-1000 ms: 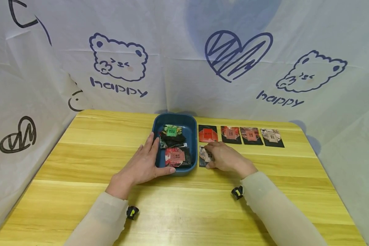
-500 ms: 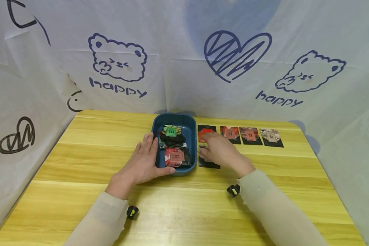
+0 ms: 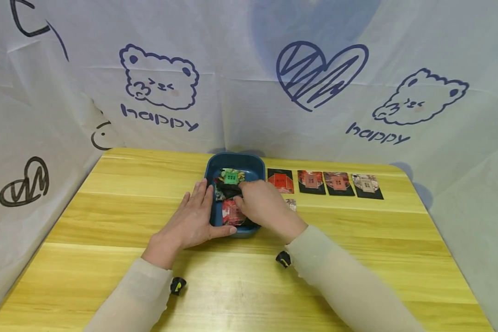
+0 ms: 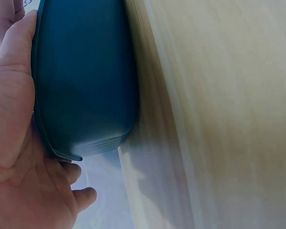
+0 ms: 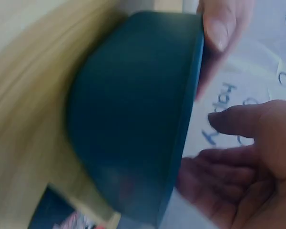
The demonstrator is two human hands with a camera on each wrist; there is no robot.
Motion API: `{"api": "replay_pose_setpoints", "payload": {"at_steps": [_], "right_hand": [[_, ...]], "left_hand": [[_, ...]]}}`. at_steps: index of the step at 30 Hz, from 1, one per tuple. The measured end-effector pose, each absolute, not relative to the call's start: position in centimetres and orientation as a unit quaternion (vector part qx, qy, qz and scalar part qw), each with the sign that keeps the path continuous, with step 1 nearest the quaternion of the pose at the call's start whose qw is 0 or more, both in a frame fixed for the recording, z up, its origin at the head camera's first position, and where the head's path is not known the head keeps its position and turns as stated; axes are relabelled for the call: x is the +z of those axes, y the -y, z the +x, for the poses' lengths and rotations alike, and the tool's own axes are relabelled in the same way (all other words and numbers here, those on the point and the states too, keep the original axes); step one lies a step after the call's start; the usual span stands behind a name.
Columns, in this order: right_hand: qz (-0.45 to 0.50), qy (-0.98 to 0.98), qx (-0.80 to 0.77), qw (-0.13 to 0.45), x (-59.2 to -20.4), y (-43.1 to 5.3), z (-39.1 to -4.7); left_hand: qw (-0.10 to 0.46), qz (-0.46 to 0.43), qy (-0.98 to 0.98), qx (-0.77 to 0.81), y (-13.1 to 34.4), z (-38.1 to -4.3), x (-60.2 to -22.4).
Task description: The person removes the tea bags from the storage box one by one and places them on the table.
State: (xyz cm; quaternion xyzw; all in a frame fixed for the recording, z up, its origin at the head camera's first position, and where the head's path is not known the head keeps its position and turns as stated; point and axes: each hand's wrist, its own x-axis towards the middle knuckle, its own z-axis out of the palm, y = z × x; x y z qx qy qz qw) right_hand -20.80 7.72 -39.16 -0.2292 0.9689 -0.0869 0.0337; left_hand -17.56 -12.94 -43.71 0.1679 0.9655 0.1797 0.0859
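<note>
A blue plastic bin (image 3: 234,159) stands on the table, with several printed packets in it. One packet has a green label (image 3: 231,177); another has a pink-red label (image 3: 231,212). My left hand (image 3: 186,226) rests against the bin's left side with spread fingers, its thumb along the near rim. In the left wrist view that hand lies along the bin's wall (image 4: 86,76). My right hand (image 3: 265,205) reaches over the right rim, fingertips at the packets. In the right wrist view its thumb and index finger are apart, with nothing visible between them.
Right of the bin, several packets lie flat in a row: a red one (image 3: 280,180), two dark red ones (image 3: 311,181) and a beige one (image 3: 367,185). Another packet (image 3: 291,204) lies below the row, mostly hidden by my right hand. A white printed cloth (image 3: 240,101) hangs behind the table.
My right hand has left the flat packet beside the bin and moved left, over the bin's rim to the packets inside. My left hand has stayed at the bin.
</note>
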Motion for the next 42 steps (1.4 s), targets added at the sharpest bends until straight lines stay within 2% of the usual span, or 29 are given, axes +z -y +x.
{"api": "replay_pose_setpoints", "payload": {"at_steps": [5, 19, 24, 42], "right_hand": [[-0.218, -0.972, -0.056, 0.067, -40.2, -6.1, -20.7], [-0.184, -0.979, -0.004, 0.092, -42.8, -4.5, -20.6], [-0.209, -0.973, 0.004, 0.095, -42.7, -4.7, -20.7], [-0.319, -0.929, -0.067, 0.174, -41.0, -6.5, -21.7]], "left_hand": [[0.088, 0.168, -0.965, 0.182, 12.9, -17.5, -43.5], [0.091, 0.170, -0.962, 0.191, 13.1, -17.6, -43.7], [0.086, 0.175, -0.962, 0.192, 13.2, -17.5, -43.8], [0.092, 0.172, -0.961, 0.198, 13.2, -17.6, -44.0]]}}
